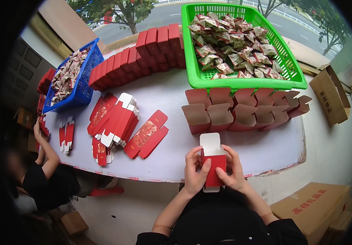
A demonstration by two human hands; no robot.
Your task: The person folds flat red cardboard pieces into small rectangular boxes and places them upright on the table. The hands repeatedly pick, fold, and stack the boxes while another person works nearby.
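Observation:
Between my two hands, at the table's front edge, is a red carton (215, 169) with its white inner flap standing up at the far end. A second white flap shows at its near end. My left hand (195, 171) grips its left side, thumb on the red face. On the opposite side, my right hand (234, 169) holds it the same way. Beyond them stand two rows of opened red cartons (241, 118) with their tops spread. To the left lie a single flat carton blank (147, 134) and a pile of flat carton blanks (118, 118).
A green basket (247, 83) of small wrapped packets sits at the back, beside rows of closed red boxes (118, 65). A blue basket (84, 96) of packets is further left. A co-worker (47, 171) handles something red there. Cardboard boxes (315, 204) stand at right.

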